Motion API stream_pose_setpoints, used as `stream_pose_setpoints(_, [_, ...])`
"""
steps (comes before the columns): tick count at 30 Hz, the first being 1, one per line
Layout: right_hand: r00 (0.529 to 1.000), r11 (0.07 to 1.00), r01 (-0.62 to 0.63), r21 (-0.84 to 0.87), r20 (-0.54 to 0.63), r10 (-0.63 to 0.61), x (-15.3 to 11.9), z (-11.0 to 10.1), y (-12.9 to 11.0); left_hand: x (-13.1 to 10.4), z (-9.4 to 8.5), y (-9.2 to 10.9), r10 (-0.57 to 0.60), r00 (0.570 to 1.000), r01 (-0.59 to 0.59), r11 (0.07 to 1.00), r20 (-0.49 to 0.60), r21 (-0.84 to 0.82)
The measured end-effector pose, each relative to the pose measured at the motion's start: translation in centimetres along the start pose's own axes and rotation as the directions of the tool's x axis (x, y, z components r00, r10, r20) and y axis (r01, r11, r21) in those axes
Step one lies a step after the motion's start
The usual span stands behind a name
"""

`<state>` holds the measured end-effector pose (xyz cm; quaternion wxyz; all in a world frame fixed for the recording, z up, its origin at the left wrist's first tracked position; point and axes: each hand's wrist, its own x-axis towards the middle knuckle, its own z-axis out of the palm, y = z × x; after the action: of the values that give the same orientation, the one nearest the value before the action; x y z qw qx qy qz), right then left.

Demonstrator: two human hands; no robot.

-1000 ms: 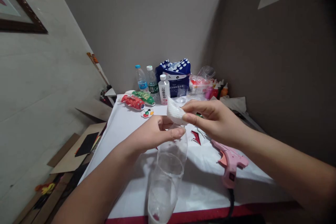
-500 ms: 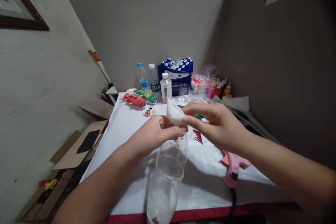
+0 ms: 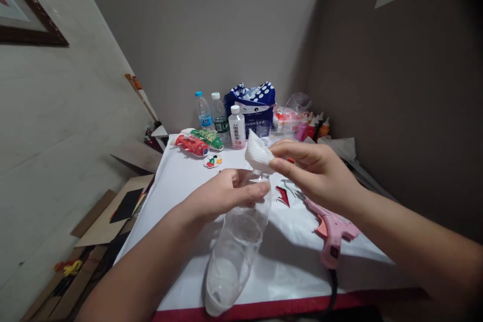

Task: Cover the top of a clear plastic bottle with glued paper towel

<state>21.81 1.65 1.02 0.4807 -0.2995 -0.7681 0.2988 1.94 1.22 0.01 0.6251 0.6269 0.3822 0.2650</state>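
Note:
My left hand [image 3: 234, 190] is closed around the upper part of a clear plastic bottle [image 3: 241, 234]. The bottle slants, with its neck away from me and its wide end near the table's front edge. Between the thumb and fingers of my right hand [image 3: 313, 163] is a folded white tissue [image 3: 257, 153]. The tissue sits right by the bottle's neck; whether it touches the mouth I cannot tell. Right of the bottle lies a pink glue gun [image 3: 332, 241] with a black cord, below my right wrist. A red scrap [image 3: 282, 196] lies beyond the bottle.
Red [image 3: 191, 145] and green [image 3: 208, 138] decorated bottles lie at the back left near a small paint palette [image 3: 213, 161]. Upright bottles [image 3: 237, 128] and a blue tissue pack [image 3: 260, 103] stand behind. Paint bottles [image 3: 323, 128] are at the back right. Cardboard [image 3: 113, 211] lies left of the table.
My right hand has shifted the tissue slightly right, uncovering the bottle's neck. The bottle's wide end has swung slightly left and up in view.

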Motion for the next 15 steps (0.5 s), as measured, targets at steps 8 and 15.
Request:
stream_pose_setpoints(8, [0.995, 0.999, -0.039, -0.017, 0.093, 0.041, 0.1, -1.4, 0.3, -0.1, 0.5, 0.4, 0.026, 0.978, -0.019, 0.999, 0.206, -0.036])
stream_pose_setpoints(15, [0.879, 0.990, -0.130, 0.054, 0.468, 0.090, 1.2, -3.0, -0.2, -0.9, 1.9, 0.7, -0.039, 0.985, 0.024, 0.996, 0.170, 0.086])
